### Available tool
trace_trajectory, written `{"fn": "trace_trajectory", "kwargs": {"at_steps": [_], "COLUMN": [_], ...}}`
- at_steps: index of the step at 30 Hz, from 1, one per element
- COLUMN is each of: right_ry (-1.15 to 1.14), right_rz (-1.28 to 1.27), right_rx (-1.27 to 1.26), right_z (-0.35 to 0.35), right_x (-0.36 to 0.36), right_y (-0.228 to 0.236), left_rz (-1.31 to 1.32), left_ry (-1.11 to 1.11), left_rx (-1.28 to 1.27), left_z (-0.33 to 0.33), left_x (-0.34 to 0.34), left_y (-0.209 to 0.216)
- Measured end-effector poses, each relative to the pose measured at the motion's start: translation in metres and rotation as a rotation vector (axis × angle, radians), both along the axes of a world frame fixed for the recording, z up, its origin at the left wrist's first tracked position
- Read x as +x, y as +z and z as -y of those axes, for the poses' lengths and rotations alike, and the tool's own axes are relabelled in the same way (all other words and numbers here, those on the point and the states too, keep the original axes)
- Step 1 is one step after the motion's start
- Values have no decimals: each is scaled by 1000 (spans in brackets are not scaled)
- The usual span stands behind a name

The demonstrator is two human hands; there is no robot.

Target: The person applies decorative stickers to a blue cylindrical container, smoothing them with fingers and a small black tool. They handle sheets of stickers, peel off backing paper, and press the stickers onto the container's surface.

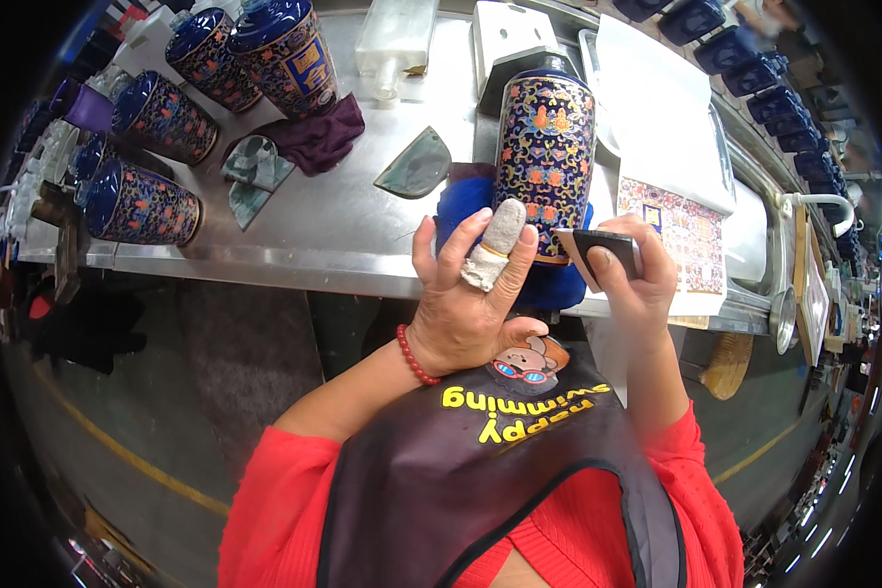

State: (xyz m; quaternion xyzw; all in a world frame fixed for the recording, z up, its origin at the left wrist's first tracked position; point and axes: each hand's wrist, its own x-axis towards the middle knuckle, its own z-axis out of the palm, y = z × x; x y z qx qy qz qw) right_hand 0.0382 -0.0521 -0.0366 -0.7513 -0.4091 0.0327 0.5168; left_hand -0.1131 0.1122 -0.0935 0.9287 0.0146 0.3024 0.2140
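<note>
A dark blue bottle (549, 147) with a bright floral pattern lies on a blue cloth (465, 203), its neck end in a white stand (505, 44). My left hand (465, 294) is at the bottle's near end with fingers spread, holding nothing. One finger wears a grey-white cloth wrap (498, 245) with a band; whether the fingertips touch the bottle, I cannot tell. To the right of the bottle's base, my right hand (642, 274) pinches a flat dark scraper (612, 252) with a pale edge between thumb and fingers.
Several patterned blue bottles (167, 118) stand at the left. Near them lie a purple cloth (318, 137) and green-grey curved pieces (416, 164). A clear bottle (395, 44) lies at the back. Right of the bottle are white paper (652, 88) and a patterned sheet (691, 235) on the metal table (294, 267).
</note>
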Motion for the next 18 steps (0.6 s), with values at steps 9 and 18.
{"fn": "trace_trajectory", "kwargs": {"at_steps": [9, 18], "right_ry": [-46, -72], "right_rz": [-79, -73], "right_rx": [-63, -44], "right_z": [1, -1], "right_x": [-4, -8], "right_y": [0, -2], "left_rz": [0, -16], "left_ry": [31, 81], "left_rx": [-175, -28], "left_z": [4, 4], "left_x": [-8, -10], "left_y": [-12, -3]}}
